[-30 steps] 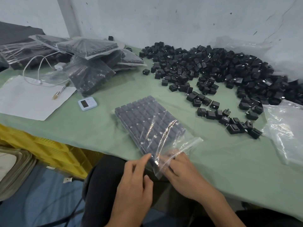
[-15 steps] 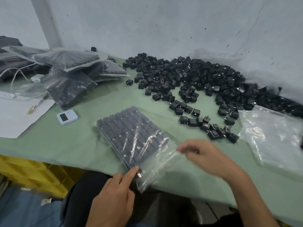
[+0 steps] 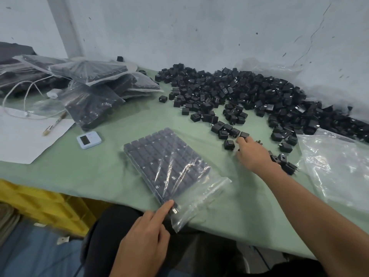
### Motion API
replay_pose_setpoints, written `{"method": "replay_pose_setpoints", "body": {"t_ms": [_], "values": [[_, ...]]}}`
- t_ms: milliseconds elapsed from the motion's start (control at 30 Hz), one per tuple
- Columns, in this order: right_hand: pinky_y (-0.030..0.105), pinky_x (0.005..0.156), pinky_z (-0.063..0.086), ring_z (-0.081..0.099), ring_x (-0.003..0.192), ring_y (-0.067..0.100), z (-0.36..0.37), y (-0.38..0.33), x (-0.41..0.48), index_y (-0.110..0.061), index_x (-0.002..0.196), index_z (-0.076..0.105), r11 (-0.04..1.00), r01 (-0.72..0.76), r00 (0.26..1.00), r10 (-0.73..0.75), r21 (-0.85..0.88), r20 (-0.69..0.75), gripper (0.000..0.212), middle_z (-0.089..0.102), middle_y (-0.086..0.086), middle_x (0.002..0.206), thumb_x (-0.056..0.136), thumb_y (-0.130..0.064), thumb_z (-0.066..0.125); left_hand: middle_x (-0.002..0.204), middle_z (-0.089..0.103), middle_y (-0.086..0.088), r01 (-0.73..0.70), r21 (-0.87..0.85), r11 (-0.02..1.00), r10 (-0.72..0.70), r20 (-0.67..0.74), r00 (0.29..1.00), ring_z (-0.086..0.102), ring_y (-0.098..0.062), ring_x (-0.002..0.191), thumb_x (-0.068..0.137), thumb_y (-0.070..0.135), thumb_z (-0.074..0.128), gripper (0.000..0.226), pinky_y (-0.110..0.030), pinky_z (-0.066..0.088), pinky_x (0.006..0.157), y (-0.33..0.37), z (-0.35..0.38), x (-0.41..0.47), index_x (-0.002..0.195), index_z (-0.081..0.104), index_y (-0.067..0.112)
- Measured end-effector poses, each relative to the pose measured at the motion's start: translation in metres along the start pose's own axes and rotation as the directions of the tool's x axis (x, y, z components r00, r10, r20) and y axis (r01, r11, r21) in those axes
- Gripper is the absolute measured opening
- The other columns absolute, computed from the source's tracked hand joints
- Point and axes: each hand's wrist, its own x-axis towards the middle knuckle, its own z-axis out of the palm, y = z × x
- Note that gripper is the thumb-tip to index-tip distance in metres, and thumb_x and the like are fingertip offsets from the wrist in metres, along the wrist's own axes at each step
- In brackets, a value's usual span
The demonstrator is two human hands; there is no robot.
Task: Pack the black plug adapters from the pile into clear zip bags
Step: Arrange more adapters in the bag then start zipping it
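Zip bag [image 3: 167, 162] pressed by left hand [image 3: 143, 236]; right hand [image 3: 253, 154] touches loose plug adapter [image 3: 244, 134].

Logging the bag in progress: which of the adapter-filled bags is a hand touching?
The flat bag lying alone nearest the camera; the left hand presses its near corner. The other bags lie piled far left, untouched.

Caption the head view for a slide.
Left hand presses the open end of the zip bag while the right hand reaches for a loose plug adapter by the pile.
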Motion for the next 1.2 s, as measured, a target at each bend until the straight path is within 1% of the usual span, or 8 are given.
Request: {"method": "replay_pose_setpoints", "body": {"t_ms": [167,333,533,600,700,767,1100,1200], "values": [[0.044,0.084,0.049,0.058,0.103,0.038,0.001,0.019,-0.009,-0.011,0.129,0.048,0.998,-0.03,0.999,0.031,-0.051,0.027,0.031,0.055,0.015,0.122,0.099,-0.015,0.042,0.104,0.048,0.022,-0.019,-0.012,1.0,0.019,-0.009,1.0,0.049,0.0,0.095,0.098,0.032,0.046,0.067,-0.019,0.045,0.08,-0.003,0.002,-0.002,0.136,0.009,0.072],[0.038,0.074,0.044,0.058,0.088,0.027,-0.024,0.011,-0.054,-0.024,0.114,0.05,0.942,-0.087,0.991,0.115,0.324,-0.069,0.019,0.065,0.003,0.102,0.095,-0.024,0.054,0.101,0.049,0.02,-0.029,-0.042,0.999,0.03,0.022,0.999,0.05,-0.003,0.094,0.098,0.029,0.049,0.07,-0.023,0.047,0.08,-0.007,0.001,-0.001,0.137,0.008,0.07],[0.026,0.057,0.051,0.06,0.059,0.017,-0.031,-0.043,-0.179,-0.032,0.108,0.065,0.29,-0.072,0.995,-0.042,0.954,0.088,0.036,0.068,0.001,0.092,0.09,-0.001,0.064,0.099,0.053,0.015,0.005,-0.072,0.997,-0.001,0.06,0.998,0.053,-0.006,0.09,0.096,0.022,0.052,0.069,-0.029,0.048,0.078,-0.003,-0.001,-0.002,0.147,0.023,0.059],[0.026,0.063,0.05,0.058,0.062,0.017,-0.023,-0.062,-0.206,-0.029,0.109,0.07,0.17,-0.124,0.98,-0.135,0.978,0.148,0.045,0.067,-0.002,0.089,0.086,0.009,0.062,0.1,0.054,0.015,0.013,-0.083,0.996,-0.008,0.066,0.998,0.054,-0.006,0.091,0.096,0.022,0.052,0.068,-0.031,0.048,0.081,-0.004,-0.002,-0.002,0.147,0.024,0.057],[0.034,0.076,0.044,0.056,0.076,0.018,-0.016,-0.083,-0.224,-0.028,0.099,0.071,0.078,-0.185,0.963,-0.184,0.98,0.196,0.026,0.064,0.004,0.088,0.073,-0.024,0.075,0.099,0.052,0.015,0.015,-0.084,0.996,-0.01,0.069,0.998,0.054,-0.007,0.09,0.096,0.023,0.051,0.067,-0.032,0.048,0.081,-0.002,-0.002,-0.003,0.148,0.024,0.057],[0.037,0.079,0.042,0.055,0.086,0.02,-0.012,-0.09,-0.227,-0.024,0.092,0.071,0.068,-0.17,0.972,-0.154,0.983,0.179,0.025,0.064,0.018,0.095,0.073,-0.039,0.075,0.098,0.051,0.015,0.018,-0.091,0.996,-0.012,0.067,0.998,0.053,-0.007,0.089,0.097,0.023,0.05,0.067,-0.031,0.048,0.08,-0.002,-0.002,-0.003,0.148,0.023,0.057],[0.03,0.079,0.06,0.073,0.088,0.014,0.009,-0.115,-0.204,-0.019,0.109,0.071,-0.013,-0.24,0.967,0.087,0.971,0.241,0.023,0.074,0.002,0.104,0.09,-0.006,0.068,0.1,0.052,0.015,-0.007,-0.109,0.994,0.013,0.051,0.999,0.053,-0.006,0.09,0.097,0.023,0.05,0.067,-0.032,0.049,0.082,-0.005,-0.001,-0.004,0.148,0.023,0.057],[0.031,0.076,0.061,0.073,0.076,0.012,0.016,-0.117,-0.198,-0.021,0.108,0.069,0.229,-0.181,0.972,0.19,0.956,0.138,0.019,0.068,-0.001,0.11,0.095,-0.011,0.062,0.097,0.05,0.016,-0.009,-0.105,0.994,0.014,0.047,0.999,0.052,-0.006,0.09,0.097,0.024,0.05,0.068,-0.031,0.049,0.08,-0.007,0.0,-0.003,0.148,0.022,0.058]]}}
